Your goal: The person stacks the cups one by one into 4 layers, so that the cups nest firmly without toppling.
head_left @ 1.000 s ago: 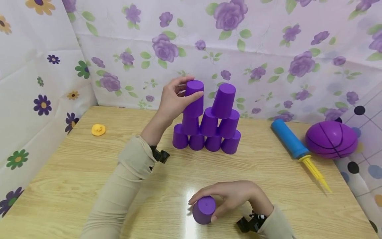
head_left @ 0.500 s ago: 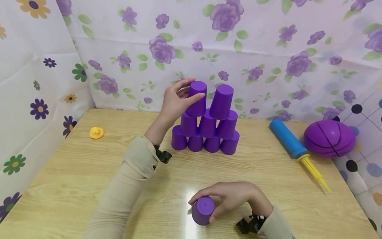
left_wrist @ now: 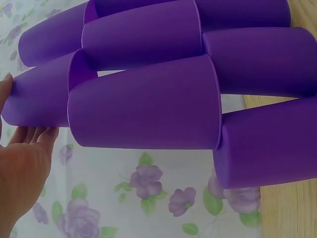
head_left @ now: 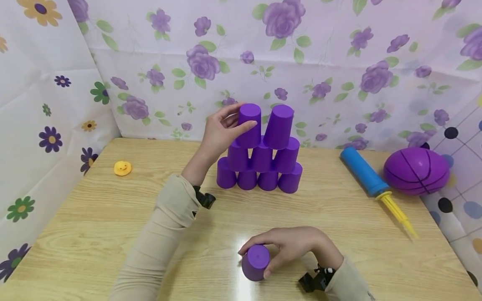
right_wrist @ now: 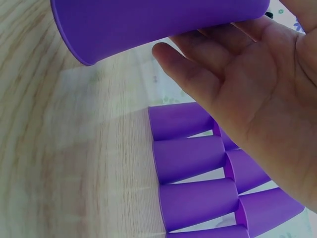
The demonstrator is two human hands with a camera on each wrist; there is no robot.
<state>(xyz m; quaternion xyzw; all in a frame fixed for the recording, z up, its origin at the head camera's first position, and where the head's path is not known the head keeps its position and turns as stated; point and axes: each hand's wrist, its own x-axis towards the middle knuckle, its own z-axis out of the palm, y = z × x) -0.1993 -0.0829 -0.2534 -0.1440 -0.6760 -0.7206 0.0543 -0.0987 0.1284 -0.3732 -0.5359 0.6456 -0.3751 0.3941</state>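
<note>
In the head view, upside-down purple cups form a stack: a bottom row [head_left: 247,179] of several, a middle row [head_left: 261,155] of three, and two on top. My left hand [head_left: 220,129] holds the top-left cup [head_left: 249,127] between thumb and fingers, and its rim sits over the middle row. Beside it, slightly tilted, stands the top-right cup [head_left: 279,127]. Closer to me, my right hand [head_left: 291,246] grips another upside-down purple cup [head_left: 255,263], its fingers and thumb around the sides. The right wrist view shows this cup [right_wrist: 148,27] near the wooden surface.
A blue hand pump [head_left: 363,171] with a yellow nozzle lies on the wooden table [head_left: 324,209] to the right, next to a purple ball [head_left: 416,171]. A small yellow duck [head_left: 122,168] rests at the left. Flowered cloth [head_left: 150,62] hangs behind the stack.
My left hand has shifted the top-left cup slightly to the right, closer to the top-right cup. My right hand and its cup have barely moved.
</note>
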